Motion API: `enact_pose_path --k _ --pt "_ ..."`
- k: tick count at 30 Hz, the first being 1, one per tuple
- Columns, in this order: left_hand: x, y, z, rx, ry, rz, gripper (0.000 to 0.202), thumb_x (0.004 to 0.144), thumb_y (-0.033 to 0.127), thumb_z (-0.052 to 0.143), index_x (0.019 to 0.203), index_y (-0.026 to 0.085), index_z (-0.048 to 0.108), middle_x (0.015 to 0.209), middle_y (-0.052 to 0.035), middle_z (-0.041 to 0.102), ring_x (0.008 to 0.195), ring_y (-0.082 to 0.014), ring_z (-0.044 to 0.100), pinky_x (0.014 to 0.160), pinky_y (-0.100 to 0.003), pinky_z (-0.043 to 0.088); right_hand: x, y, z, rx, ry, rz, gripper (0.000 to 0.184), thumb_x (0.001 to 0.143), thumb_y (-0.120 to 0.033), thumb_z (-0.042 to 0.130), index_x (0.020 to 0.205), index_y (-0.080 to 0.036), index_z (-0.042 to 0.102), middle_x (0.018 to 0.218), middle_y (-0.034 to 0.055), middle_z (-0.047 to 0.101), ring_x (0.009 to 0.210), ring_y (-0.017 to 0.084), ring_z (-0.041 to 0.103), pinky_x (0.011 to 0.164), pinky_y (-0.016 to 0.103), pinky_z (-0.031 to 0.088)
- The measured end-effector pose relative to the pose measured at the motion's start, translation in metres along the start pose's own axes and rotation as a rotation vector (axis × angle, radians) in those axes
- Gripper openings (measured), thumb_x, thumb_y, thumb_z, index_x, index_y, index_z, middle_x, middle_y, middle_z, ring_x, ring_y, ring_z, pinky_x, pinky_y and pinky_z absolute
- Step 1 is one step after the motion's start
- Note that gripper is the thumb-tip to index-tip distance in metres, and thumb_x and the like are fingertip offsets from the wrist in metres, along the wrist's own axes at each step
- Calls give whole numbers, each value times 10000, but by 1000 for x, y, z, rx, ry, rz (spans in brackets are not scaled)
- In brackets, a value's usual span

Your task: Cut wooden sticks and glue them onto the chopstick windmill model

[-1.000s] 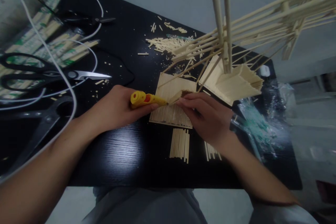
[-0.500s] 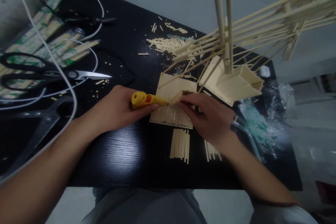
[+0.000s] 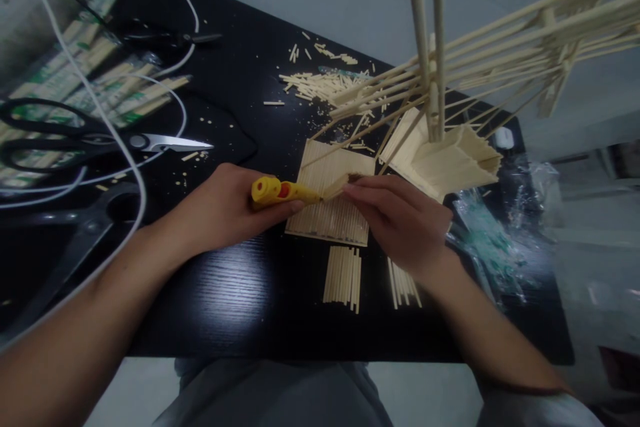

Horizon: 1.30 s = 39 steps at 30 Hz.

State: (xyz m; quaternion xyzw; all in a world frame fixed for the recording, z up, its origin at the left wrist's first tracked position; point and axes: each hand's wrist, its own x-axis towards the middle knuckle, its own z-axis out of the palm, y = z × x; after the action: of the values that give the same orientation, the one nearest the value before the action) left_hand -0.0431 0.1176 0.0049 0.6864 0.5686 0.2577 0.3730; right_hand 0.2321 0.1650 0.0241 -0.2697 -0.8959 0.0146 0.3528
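Observation:
My left hand (image 3: pixel 227 207) is closed around a yellow tool (image 3: pixel 273 191) with a round hole, a red part inside and a tapered tip pointing right. Its tip touches or nearly touches a small pale wooden piece (image 3: pixel 334 189) with a dark brown end. The fingers of my right hand (image 3: pixel 405 220) pinch that piece; their tips are partly hidden. Both hands are over a flat square panel (image 3: pixel 315 217) of thin wooden sticks laid side by side. Below the panel lies a bundle of loose sticks (image 3: pixel 343 277), with more sticks (image 3: pixel 403 285) by my right wrist.
A tall stick frame (image 3: pixel 434 80) rises at the right beside a flared stick box (image 3: pixel 440 167). Cut stick pieces (image 3: pixel 325 88) are scattered behind. Scissors (image 3: pixel 150 142), a white cable (image 3: pixel 107 117) and packaged sticks (image 3: pixel 135 90) lie left; crumpled plastic (image 3: pixel 500 240) lies right.
My right hand has shifted slightly, its fingers still on the small piece. The yellow tool has moved a touch to the right.

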Motion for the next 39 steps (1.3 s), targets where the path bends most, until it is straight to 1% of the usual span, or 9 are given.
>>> enact_pose_path --k 4,9,15,19,24,27,31,36,39 --pt "-1 0 0 -5 6 6 464 906 593 713 668 202 641 533 39 501 487 -95 411 450 -256 296 0 1 0 -21 -4 -33 198 958 -70 766 1105 -200 789 1026 32 835 920 141 815 863 197 649" --pt "-1 1 0 -26 9 10 452 904 571 721 661 201 630 540 39 500 489 -93 407 453 -254 298 1 1 -2 -31 11 -47 242 967 -74 748 1106 -262 811 1018 8 839 880 147 814 797 215 655" --pt "-1 1 1 -37 5 11 436 898 565 724 662 208 641 544 41 496 484 -87 415 452 -239 293 4 -1 -7 -76 -23 -61 175 966 -105 772 1084 -230 800 1019 27 835 891 141 809 796 198 648" --pt "-1 1 1 -34 14 6 437 892 564 730 654 209 638 535 41 496 479 -90 417 443 -237 293 3 0 -8 -68 -43 -55 174 968 -113 773 1097 -228 791 1035 30 831 923 145 808 823 209 655" --pt "-1 0 2 -30 18 25 416 896 556 731 675 211 659 545 37 523 486 -93 447 449 -239 302 2 1 -6 -37 -40 -45 214 972 -87 753 1103 -250 800 1036 19 835 907 145 812 810 220 662" --pt "-1 1 1 -26 22 39 430 905 562 717 664 212 650 533 39 510 476 -90 431 440 -240 301 2 2 -6 -36 -41 -37 236 979 -87 740 1104 -275 809 1036 10 839 888 149 814 785 232 664" --pt "-1 3 0 -37 31 47 432 906 554 716 655 212 636 526 41 501 468 -87 412 434 -244 297 2 1 -6 -31 -30 -41 246 971 -84 748 1105 -280 811 1034 6 841 886 148 814 777 232 662" --pt "-1 3 1 -18 16 19 452 904 575 718 656 205 636 533 42 490 482 -89 410 444 -247 296 0 2 -6 -17 -36 -61 200 947 -74 778 1069 -230 806 1035 27 839 918 143 815 807 199 651" --pt "0 2 2 8 15 9 472 910 599 697 657 205 638 536 40 496 494 -91 421 455 -244 302 1 2 -6 -18 -47 -54 183 959 -92 772 1056 -245 800 1028 18 837 909 141 812 792 201 649"
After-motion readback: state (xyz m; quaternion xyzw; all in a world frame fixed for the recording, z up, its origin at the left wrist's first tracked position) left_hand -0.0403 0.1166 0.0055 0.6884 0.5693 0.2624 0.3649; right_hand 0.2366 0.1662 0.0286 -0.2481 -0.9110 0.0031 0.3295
